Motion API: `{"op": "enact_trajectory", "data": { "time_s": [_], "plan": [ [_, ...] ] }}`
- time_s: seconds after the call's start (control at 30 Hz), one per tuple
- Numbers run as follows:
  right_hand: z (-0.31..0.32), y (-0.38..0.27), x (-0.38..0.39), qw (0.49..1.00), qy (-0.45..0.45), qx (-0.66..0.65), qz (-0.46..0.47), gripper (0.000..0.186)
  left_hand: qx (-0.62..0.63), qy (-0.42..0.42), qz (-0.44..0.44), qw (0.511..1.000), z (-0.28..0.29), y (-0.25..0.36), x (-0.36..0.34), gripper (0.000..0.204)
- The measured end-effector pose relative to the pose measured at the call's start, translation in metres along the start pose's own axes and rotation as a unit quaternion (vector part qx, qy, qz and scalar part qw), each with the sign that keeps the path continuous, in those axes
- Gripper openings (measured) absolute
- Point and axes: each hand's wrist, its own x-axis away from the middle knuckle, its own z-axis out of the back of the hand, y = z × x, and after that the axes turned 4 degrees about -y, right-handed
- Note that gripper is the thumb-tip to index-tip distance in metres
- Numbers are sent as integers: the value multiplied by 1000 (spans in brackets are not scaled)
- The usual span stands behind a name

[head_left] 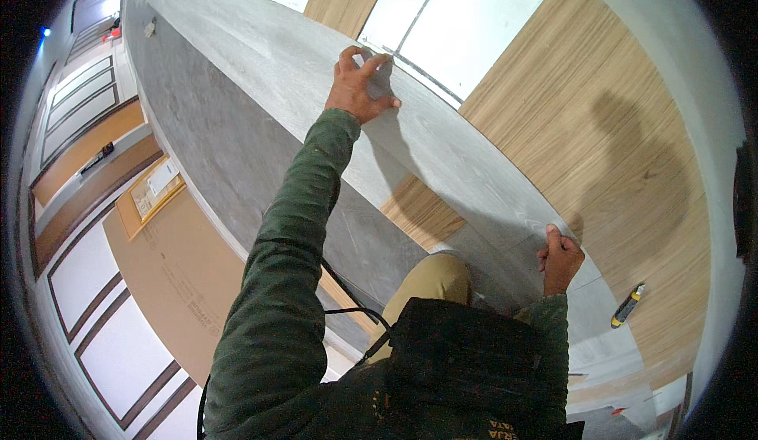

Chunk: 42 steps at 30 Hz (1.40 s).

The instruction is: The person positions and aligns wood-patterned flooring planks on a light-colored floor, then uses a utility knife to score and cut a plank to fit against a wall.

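A long grey wood-look floor plank (454,144) runs diagonally from the upper left toward the lower right. My left hand (359,91) is over its far edge, fingers curved and spread apart, with the thumb near the plank's surface. At the plank's right part, my right hand (560,260) is closed, its thumb and fingers pinching the plank's edge. A yellow-and-black utility knife (628,306) lies on the light brown wood-look planks, just right of my right hand.
Light brown planks (545,92) border a white floor patch (450,13) bearing a dark line and a green arrow. A dark grey strip (229,116) lies to the left. Farther left are a cardboard sheet (170,274), a framed item (150,195) and white panels (130,353). My knee (434,278) rests nearby.
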Motion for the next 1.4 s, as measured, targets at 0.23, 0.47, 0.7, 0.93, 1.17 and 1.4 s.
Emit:
{"op": "enact_trajectory", "data": {
  "time_s": [0.23, 0.47, 0.7, 0.93, 1.17, 1.4],
  "plan": [
    [3, 8, -6, 998, 9, 61, 6, 49, -80, 10, -78, 994, -8, -9, -4, 82],
    [-3, 14, -11, 997, 2, 57, 45, 45, -51, 41, -99, 993, -7, -34, -10, 80],
    [-10, 19, -3, 997, 62, -36, -7, 42, -59, 23, -131, 989, -14, -23, -13, 74],
    [-23, 32, -1, 978, 133, -6, 162, 41, -76, 36, -152, 985, -15, -37, -15, 74],
    [-19, 23, -12, 983, 124, 63, 123, 41, -75, 43, -170, 982, -17, -34, -16, 74],
    [-12, 2, -2, 997, 37, -68, 28, 46, -47, 24, -114, 992, -20, -33, -15, 75]
  ]
}}
